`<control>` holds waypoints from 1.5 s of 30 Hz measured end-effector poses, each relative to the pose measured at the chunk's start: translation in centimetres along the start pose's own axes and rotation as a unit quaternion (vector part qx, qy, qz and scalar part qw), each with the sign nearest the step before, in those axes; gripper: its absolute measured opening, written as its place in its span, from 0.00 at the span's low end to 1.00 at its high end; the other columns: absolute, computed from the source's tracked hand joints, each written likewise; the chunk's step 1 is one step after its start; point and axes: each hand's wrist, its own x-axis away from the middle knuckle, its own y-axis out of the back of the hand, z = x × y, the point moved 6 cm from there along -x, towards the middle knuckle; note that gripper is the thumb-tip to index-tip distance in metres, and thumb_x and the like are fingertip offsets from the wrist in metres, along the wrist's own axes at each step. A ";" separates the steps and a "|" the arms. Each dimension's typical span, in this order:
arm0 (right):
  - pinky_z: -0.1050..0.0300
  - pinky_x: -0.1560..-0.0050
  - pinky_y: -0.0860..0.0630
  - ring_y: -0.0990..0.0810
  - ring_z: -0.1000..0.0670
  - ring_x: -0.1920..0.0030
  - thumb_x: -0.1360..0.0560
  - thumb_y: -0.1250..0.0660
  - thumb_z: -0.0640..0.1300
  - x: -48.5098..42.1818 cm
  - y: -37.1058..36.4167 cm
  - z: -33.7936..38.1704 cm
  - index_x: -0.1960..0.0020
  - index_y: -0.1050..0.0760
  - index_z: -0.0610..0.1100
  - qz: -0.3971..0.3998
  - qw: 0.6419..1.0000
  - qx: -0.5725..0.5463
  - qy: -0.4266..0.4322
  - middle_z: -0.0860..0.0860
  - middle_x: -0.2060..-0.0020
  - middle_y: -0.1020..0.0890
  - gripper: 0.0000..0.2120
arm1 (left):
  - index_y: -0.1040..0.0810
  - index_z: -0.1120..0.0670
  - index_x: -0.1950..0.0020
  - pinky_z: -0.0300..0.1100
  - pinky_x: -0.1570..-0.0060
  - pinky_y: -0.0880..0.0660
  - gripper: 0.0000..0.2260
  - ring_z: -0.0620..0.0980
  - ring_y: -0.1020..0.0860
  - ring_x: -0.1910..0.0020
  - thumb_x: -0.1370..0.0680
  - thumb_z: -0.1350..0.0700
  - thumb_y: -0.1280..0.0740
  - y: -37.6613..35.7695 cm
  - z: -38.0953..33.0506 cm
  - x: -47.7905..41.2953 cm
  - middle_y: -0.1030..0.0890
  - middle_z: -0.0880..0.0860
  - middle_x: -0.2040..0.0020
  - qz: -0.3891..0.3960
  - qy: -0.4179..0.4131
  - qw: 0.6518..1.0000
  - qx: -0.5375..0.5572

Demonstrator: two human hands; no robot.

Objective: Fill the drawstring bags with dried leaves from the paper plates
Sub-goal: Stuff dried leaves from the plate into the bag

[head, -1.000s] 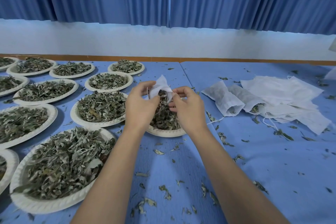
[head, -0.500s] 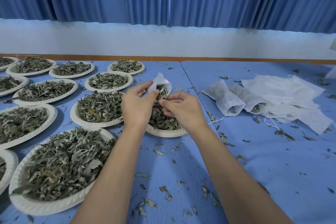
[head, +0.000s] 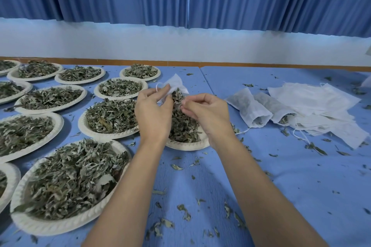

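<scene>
Partly hidden: bag (head: 177, 84), plate (head: 187, 146) behind left hand (head: 153, 114).

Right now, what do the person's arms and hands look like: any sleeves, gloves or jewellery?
No sleeves show on the left forearm or right forearm up to the frame edge. The left hand and right hand wear no visible gloves, rings or watch.

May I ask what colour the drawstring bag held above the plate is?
White; the drawstring bag in the left hand shows best in the head view.
</scene>
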 end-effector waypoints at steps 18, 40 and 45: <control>0.53 0.46 0.21 0.16 0.49 0.55 0.27 0.35 0.32 0.4 0.5 0.6 0.58 0.17 0.44 -0.091 0.988 0.112 0.046 0.48 0.60 0.15 0.11 | 0.17 0.46 0.48 0.21 0.56 0.34 0.10 0.34 0.25 0.59 0.24 0.58 0.32 -1.3 -1.0 1.3 0.24 0.43 0.54 0.062 0.010 0.995 0.075; 0.64 0.51 0.20 0.16 0.53 0.53 0.24 0.42 0.28 0.7 -1.1 0.8 0.48 0.20 0.34 -0.005 0.997 -0.083 -0.008 0.45 0.55 0.17 0.13 | 0.17 0.51 0.46 0.51 0.48 0.23 0.08 0.54 0.18 0.55 0.22 0.55 0.34 0.6 0.6 0.6 0.16 0.52 0.51 -0.006 0.075 0.996 0.054; 0.61 0.55 0.22 0.17 0.57 0.61 0.28 0.34 0.35 0.6 0.1 1.6 0.55 0.20 0.50 -0.082 0.989 0.087 0.088 0.57 0.61 0.17 0.10 | 0.17 0.51 0.45 0.49 0.48 0.23 0.09 0.51 0.18 0.56 0.22 0.56 0.35 0.8 0.1 0.5 0.17 0.53 0.50 -0.010 0.061 0.997 0.049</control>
